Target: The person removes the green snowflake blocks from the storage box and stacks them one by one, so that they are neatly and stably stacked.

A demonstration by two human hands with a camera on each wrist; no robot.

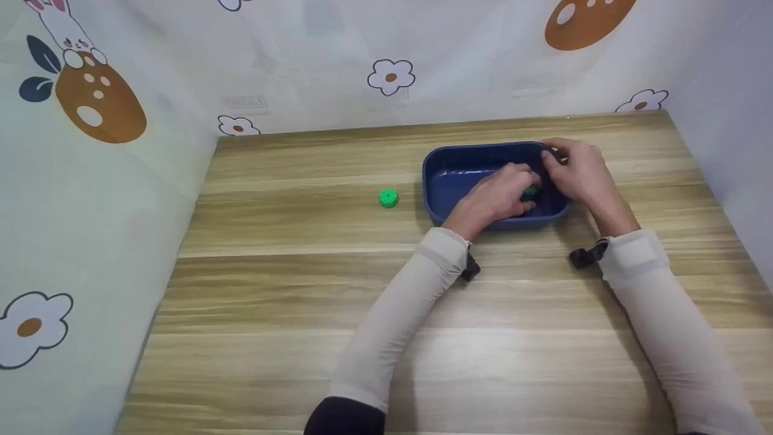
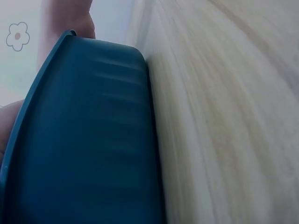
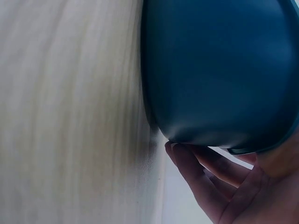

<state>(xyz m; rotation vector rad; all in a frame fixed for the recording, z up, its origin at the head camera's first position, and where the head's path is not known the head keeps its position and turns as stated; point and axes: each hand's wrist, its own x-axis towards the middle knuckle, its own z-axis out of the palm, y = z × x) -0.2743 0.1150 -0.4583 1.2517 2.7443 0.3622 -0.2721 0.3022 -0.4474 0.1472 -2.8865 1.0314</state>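
Observation:
A dark blue rectangular basin (image 1: 465, 154) with rounded corners stands on the table. My left hand (image 1: 498, 190) reaches over its near side, with fingers curled down inside around a small green piece (image 1: 530, 191), mostly hidden by the fingers. At the far right corner, my right hand (image 1: 580, 169) grips the basin's rim, thumb inside the wall. In the right wrist view, the fingers (image 3: 205, 182) of that hand lie against the basin's outer wall. Left of the basin, a small round green piece (image 1: 388, 197) with a notched edge lies on the wood.
The wood-grain table (image 1: 272, 302) meets a patterned wall covering (image 1: 314, 72) at the back and on the left. A plain pale wall (image 1: 724, 145) borders the right side. Black wrist straps show below both hands.

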